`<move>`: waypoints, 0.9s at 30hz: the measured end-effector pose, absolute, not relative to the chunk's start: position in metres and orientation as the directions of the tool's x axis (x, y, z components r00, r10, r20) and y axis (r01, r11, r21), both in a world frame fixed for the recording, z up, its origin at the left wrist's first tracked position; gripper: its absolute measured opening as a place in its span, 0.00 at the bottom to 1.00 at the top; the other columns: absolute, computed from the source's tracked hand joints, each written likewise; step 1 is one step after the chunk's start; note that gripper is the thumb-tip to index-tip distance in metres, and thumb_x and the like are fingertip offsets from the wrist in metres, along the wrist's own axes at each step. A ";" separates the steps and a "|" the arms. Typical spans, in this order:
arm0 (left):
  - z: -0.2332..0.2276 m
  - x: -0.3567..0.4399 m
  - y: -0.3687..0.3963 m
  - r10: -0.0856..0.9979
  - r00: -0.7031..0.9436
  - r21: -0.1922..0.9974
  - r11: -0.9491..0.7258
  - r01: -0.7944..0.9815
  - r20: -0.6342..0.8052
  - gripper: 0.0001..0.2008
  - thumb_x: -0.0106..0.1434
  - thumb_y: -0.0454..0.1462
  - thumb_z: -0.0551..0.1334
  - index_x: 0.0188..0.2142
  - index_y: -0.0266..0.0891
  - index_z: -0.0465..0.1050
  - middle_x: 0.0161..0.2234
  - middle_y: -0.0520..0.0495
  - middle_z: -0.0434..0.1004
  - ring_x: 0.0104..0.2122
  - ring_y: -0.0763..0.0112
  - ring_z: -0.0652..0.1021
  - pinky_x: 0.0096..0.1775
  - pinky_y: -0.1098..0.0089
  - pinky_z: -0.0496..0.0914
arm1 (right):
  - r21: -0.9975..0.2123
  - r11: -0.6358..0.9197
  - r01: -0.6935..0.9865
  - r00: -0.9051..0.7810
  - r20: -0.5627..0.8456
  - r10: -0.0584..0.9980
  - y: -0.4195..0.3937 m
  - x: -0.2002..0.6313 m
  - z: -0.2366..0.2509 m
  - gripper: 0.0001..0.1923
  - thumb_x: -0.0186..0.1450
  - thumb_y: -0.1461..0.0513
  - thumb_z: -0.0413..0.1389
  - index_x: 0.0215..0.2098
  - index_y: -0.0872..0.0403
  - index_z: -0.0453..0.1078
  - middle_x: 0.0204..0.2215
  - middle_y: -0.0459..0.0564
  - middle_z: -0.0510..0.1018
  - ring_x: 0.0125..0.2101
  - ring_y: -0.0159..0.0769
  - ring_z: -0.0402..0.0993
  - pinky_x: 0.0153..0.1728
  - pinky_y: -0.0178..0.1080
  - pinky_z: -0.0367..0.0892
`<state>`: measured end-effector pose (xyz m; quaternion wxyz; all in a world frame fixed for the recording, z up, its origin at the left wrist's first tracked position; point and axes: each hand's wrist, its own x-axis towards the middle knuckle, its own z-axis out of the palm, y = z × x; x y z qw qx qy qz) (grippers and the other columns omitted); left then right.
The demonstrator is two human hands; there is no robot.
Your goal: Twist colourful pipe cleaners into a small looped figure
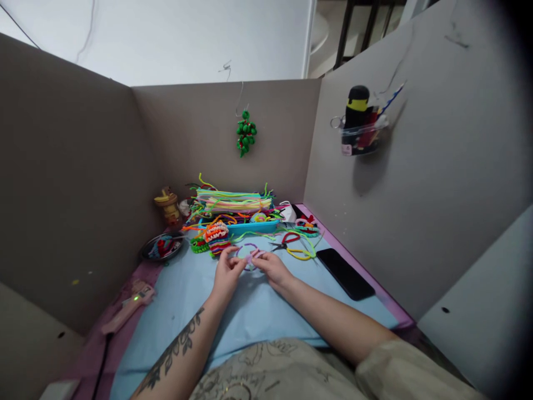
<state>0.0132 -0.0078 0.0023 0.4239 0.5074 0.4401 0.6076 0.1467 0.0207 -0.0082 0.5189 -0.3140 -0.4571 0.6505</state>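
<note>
Both of my hands meet over the blue sheet, working on a purple and lilac pipe-cleaner ring (249, 245). My left hand (228, 268) pinches it from the left, fingers closed. From the other side, my right hand (272, 268) has its thumb and fingertips closed on the lilac part. The fingers hide where the strands meet. Just right of the hands lie scissors (293, 238) with one red and one yellow handle. Behind my left hand sit striped and orange pipe-cleaner pieces (217, 236).
A blue tray (258, 227) heaped with pipe cleaners (233, 201) stands at the back. A black phone (345, 273) lies right, a pink glue gun (132, 308) and dark bowl (162, 247) left. Grey panels enclose the table; a green ornament (246, 133) and clear cup (363, 139) hang there.
</note>
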 end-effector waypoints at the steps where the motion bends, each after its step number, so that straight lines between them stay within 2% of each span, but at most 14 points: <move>1: 0.002 0.013 -0.008 0.962 -0.129 0.966 -0.251 -0.067 0.241 0.22 0.49 0.41 0.65 0.42 0.38 0.60 0.20 0.57 0.69 0.20 0.77 0.70 0.25 0.76 0.61 | -0.921 -0.044 -0.388 -0.263 0.064 0.963 0.020 0.146 -0.008 0.10 0.44 0.59 0.64 0.20 0.57 0.70 0.26 0.46 0.73 0.27 0.30 0.66 0.32 0.34 0.58; 4: 0.003 0.013 -0.007 0.963 -0.134 0.969 -0.242 -0.049 0.234 0.23 0.49 0.41 0.65 0.43 0.38 0.60 0.20 0.57 0.69 0.20 0.77 0.69 0.24 0.76 0.60 | -0.920 -0.053 -0.388 -0.270 0.058 0.961 0.019 0.146 -0.007 0.12 0.43 0.58 0.64 0.21 0.57 0.70 0.26 0.47 0.74 0.28 0.31 0.66 0.32 0.34 0.59; 10: 0.003 0.013 -0.010 0.954 -0.083 0.958 -0.286 0.032 0.288 0.25 0.53 0.41 0.63 0.49 0.37 0.62 0.23 0.53 0.72 0.24 0.74 0.72 0.29 0.74 0.63 | -0.908 -0.080 -0.412 -0.265 0.036 0.964 0.020 0.147 -0.006 0.12 0.44 0.58 0.63 0.20 0.57 0.68 0.21 0.45 0.72 0.24 0.29 0.64 0.28 0.33 0.57; 14: 0.005 0.013 -0.013 0.938 -0.066 0.929 -0.326 0.175 0.341 0.17 0.51 0.40 0.63 0.41 0.37 0.73 0.29 0.47 0.75 0.25 0.72 0.71 0.28 0.72 0.64 | -0.899 -0.114 -0.422 -0.260 -0.001 0.966 0.022 0.148 -0.007 0.12 0.43 0.59 0.64 0.19 0.57 0.67 0.19 0.43 0.70 0.22 0.27 0.62 0.27 0.33 0.56; 18: 0.008 0.014 -0.015 0.932 -0.110 0.924 -0.319 0.209 0.346 0.15 0.48 0.40 0.65 0.37 0.38 0.76 0.30 0.47 0.76 0.22 0.74 0.68 0.26 0.72 0.64 | -0.897 -0.127 -0.425 -0.277 -0.004 0.961 0.021 0.147 -0.007 0.13 0.42 0.58 0.64 0.18 0.57 0.66 0.19 0.43 0.70 0.22 0.27 0.62 0.26 0.33 0.56; 23: 0.009 0.015 -0.016 0.923 -0.138 0.911 -0.315 0.268 0.359 0.16 0.49 0.41 0.64 0.38 0.37 0.75 0.25 0.49 0.74 0.17 0.78 0.63 0.21 0.74 0.60 | -0.908 -0.113 -0.404 -0.295 0.012 0.956 0.020 0.147 -0.007 0.13 0.43 0.58 0.64 0.18 0.57 0.67 0.22 0.45 0.72 0.22 0.27 0.62 0.25 0.32 0.55; 27: 0.009 0.016 -0.017 0.930 -0.126 0.924 -0.314 0.219 0.346 0.25 0.51 0.41 0.63 0.49 0.36 0.65 0.23 0.52 0.72 0.17 0.78 0.64 0.21 0.76 0.59 | -0.923 -0.112 -0.368 -0.300 0.004 0.954 0.022 0.148 -0.009 0.13 0.44 0.57 0.64 0.20 0.58 0.68 0.18 0.43 0.69 0.21 0.26 0.61 0.25 0.32 0.55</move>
